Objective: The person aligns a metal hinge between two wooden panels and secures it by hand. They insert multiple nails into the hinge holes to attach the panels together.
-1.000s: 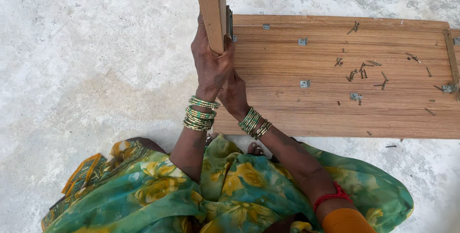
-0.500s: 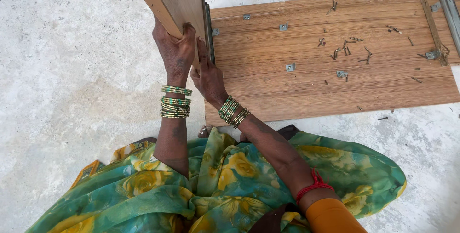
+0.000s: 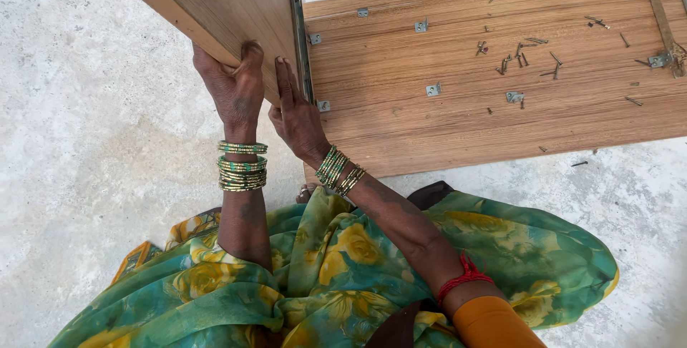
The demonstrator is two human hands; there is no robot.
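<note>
The person sits on the concrete floor and holds a wooden board raised and tilted, its near end in both hands, the rest running off the far-left edge of the view. The left hand has its grip clamped on the board's near edge, thumb over the face and fingers wrapped under it. The right hand lies flat against the board just right of the left hand, fingers stretched out toward the far side and pressed to the surface; it is braced on the board rather than curled around it. A dark metal rail runs along the board's right edge, beside the right hand's fingertips.

To the right, a large wooden panel lies flat on the floor, its left end touching or lying just under the raised board; which, cannot be told. Small metal brackets sit fixed at several spots on the panel, and loose screws are scattered across its far-right part. A second rail lies at the panel's far-right end.

Green and gold bangles ring both wrists. A green and yellow floral garment covers the lap at the near side, and a red thread circles the right arm.
</note>
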